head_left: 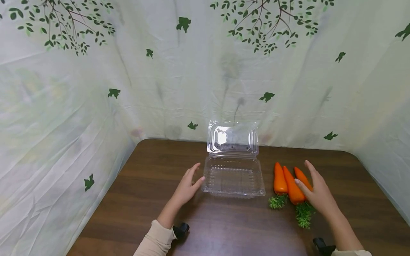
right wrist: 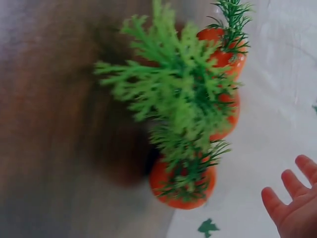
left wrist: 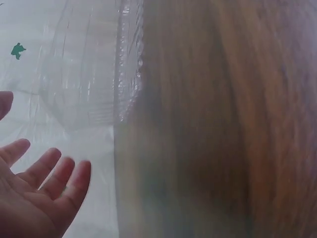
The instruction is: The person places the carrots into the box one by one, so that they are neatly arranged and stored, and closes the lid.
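Observation:
A clear plastic clamshell box (head_left: 234, 193) lies on the brown table with its lid (head_left: 233, 147) raised at the back. My left hand (head_left: 187, 186) is beside the box's left edge, fingers spread and holding nothing; in the left wrist view the left hand (left wrist: 47, 193) shows its palm, with the box (left wrist: 129, 54) beyond. Three orange carrots (head_left: 293, 186) with green tops lie right of the box, tips pointing away. Over the rightmost carrot hovers my right hand (head_left: 320, 195), thumb and fingers apart. In the right wrist view, leafy tops (right wrist: 183, 84) cover much of the carrots, left of the right hand (right wrist: 297, 198).
The wooden table (head_left: 137, 199) has rounded back corners. Behind and at both sides hangs a pale cloth (head_left: 179, 78) printed with leaves and branches. A dark wrist strap mount (head_left: 181, 230) sits on my left wrist, another mount (head_left: 322, 246) on my right.

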### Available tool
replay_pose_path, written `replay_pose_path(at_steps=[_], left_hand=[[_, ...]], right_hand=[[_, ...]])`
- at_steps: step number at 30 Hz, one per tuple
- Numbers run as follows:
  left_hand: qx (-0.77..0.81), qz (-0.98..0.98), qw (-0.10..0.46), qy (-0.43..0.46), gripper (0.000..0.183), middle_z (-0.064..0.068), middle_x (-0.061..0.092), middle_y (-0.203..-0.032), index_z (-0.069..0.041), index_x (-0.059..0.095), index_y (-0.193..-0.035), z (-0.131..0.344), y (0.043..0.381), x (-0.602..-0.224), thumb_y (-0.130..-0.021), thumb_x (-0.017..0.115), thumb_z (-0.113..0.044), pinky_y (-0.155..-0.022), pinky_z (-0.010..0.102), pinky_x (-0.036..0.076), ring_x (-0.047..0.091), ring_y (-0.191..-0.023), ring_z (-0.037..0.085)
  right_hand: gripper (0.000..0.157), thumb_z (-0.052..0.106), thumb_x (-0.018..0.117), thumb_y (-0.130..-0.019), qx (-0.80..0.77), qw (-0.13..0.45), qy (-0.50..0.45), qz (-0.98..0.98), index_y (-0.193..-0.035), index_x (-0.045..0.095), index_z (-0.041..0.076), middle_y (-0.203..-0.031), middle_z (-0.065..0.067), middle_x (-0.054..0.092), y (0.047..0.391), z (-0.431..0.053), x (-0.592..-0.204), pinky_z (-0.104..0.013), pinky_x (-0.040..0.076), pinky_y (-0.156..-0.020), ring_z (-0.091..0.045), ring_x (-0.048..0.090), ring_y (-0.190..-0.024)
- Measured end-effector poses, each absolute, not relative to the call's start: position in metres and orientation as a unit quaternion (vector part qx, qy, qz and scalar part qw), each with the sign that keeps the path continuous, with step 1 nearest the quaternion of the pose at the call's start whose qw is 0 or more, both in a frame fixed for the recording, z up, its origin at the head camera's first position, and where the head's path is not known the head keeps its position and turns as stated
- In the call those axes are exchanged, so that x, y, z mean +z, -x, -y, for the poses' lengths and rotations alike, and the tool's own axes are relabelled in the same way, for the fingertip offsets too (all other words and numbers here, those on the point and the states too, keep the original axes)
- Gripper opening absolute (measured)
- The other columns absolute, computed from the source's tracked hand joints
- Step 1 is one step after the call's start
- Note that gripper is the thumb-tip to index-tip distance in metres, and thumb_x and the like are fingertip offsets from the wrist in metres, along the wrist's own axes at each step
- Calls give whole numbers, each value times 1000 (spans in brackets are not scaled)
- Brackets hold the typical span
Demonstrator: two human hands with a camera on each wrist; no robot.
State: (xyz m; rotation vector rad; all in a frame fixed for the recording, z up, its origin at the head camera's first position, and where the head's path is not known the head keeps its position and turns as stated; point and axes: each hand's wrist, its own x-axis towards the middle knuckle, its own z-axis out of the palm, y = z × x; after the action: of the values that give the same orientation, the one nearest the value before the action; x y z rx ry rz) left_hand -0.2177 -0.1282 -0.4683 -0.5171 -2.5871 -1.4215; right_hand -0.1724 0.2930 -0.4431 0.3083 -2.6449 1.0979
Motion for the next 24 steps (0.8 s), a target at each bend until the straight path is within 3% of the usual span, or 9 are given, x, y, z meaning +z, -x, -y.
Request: replay_pose_path(at_steps=[5, 12, 15, 18, 19, 24], left_hand=[[-489, 855, 63, 161, 51, 16, 48, -109, -7, 39, -134, 124, 219, -474, -88, 58, -16, -67, 33, 47, 53, -82, 23], [-526, 835, 50, 153, 42, 13, 49, -95, -1, 45, -128, 118, 211, -467, -88, 57, -10, -60, 26, 44, 51, -74, 18], [-547, 823, 45, 147, 40, 11, 49, -91, 1, 47, -125, 117, 211, -470, -87, 58, -7, -57, 25, 43, 51, -72, 19], [-551, 820, 40, 148, 40, 7, 48, -89, 0, 49, -124, 118, 217, -482, -86, 58, -6, -55, 22, 43, 49, -69, 15], [-555, 817, 37, 148, 40, 5, 48, -88, 0, 49, -125, 119, 220, -487, -86, 58, -6, -55, 22, 43, 49, -68, 14], [-582, 799, -1, 152, 41, 8, 49, -85, 4, 46, -126, 119, 218, -482, -87, 55, 1, -55, 27, 45, 47, -66, 12]], right_hand=[[70, 23, 53, -91, 398, 143, -79, 902, -145, 10, 10, -140, -28, 22, 166, -300, -451, -66, 20, -90, -49, 22, -122], [64, 20, 53, -92, 419, 157, -46, 893, -143, 17, 4, -135, -29, 30, 160, -309, -464, -60, 25, -90, -48, 30, -118], [62, 21, 52, -92, 422, 163, -32, 891, -141, 20, 2, -133, -29, 33, 156, -311, -470, -31, 29, -100, -47, 33, -115], [60, 22, 52, -92, 423, 169, -19, 890, -140, 23, 0, -131, -28, 36, 156, -314, -474, -3, 25, -85, -46, 36, -113], [59, 22, 52, -92, 422, 170, -14, 890, -139, 24, 0, -131, -28, 36, 156, -314, -475, 1, 23, -76, -46, 36, -113], [59, 25, 52, -92, 423, 152, 6, 893, -138, 25, -1, -131, -28, 38, 156, -318, -482, -4, 28, -81, -45, 37, -113]])
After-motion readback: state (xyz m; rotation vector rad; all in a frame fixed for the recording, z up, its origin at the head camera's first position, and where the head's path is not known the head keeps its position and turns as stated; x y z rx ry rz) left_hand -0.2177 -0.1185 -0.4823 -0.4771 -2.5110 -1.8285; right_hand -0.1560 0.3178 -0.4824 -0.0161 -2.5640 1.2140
